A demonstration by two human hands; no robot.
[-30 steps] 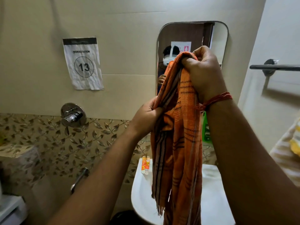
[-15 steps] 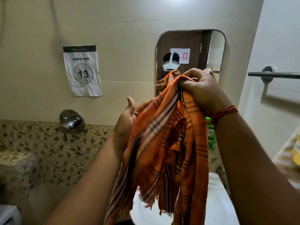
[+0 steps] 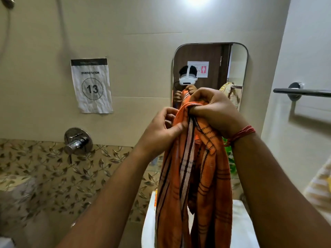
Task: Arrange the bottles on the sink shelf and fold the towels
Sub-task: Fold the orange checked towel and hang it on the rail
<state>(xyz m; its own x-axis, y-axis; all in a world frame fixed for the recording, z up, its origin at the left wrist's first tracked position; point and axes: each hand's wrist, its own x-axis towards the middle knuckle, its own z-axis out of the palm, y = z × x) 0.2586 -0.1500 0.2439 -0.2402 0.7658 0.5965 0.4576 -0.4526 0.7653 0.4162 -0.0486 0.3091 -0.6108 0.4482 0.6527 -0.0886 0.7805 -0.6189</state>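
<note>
- Both forearms reach up from the near edge and meet at the middle of the view, where they hold an orange towel [image 3: 195, 178] with dark and pale stripes.
- The right hand [image 3: 215, 110] is clenched over the towel's bunched top edge; a red thread [image 3: 241, 134] is tied round its wrist.
- The left hand [image 3: 161, 129], just left of the right, pinches the towel's left edge between thumb and fingers.
- The towel hangs straight down in loose folds in front of the white sink [image 3: 240, 224], hiding most of it.
- A green bottle [image 3: 231, 158] shows partly between the towel and the right forearm, beyond the sink; its base is hidden.
- Far right, a metal towel rail [image 3: 302, 91] sits on the side wall.
- On the far wall are a mirror [image 3: 209, 65] behind the hands, a paper sign [image 3: 91, 85] reading WORKSTATION 13 to its left, and a chrome tap valve [image 3: 78, 141] below the sign.
</note>
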